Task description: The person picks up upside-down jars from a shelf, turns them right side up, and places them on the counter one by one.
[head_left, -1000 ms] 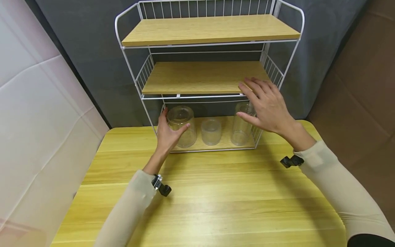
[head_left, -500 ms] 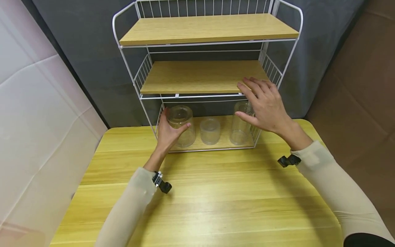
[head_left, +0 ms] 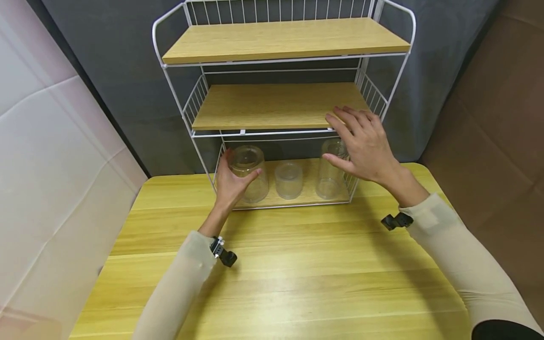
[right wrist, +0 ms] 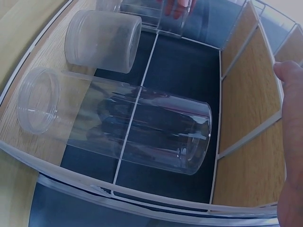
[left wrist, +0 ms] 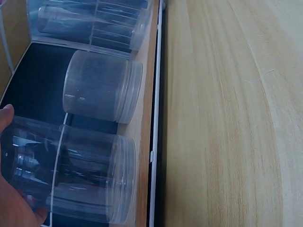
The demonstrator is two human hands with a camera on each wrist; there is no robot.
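Observation:
My left hand (head_left: 230, 186) holds a wide clear plastic jar (head_left: 257, 184) at the left end of the rack's bottom shelf (head_left: 309, 189). The thumb lies along its near side, and fingers reach round its far left. In the left wrist view, this jar (left wrist: 85, 175) stands upside down, its threaded mouth against the board. A short frosted jar (head_left: 289, 182) stands in the middle, and a tall narrow clear jar (head_left: 328, 184) at the right end, both also mouth down. My right hand (head_left: 369, 147), fingers extended, is at the middle shelf's (head_left: 276, 108) front right edge, partly covering the tall jar.
The white wire rack (head_left: 175, 87) has three wooden shelves, with a top board (head_left: 284, 40) above the others. It stands at the back of a wooden table (head_left: 272, 264), before a dark panel (head_left: 123, 71). A white sheet hangs left, a brown one right.
The head view has shifted slightly, moving the rack a little left in it. Both hands keep their places at the jar and the shelf edge.

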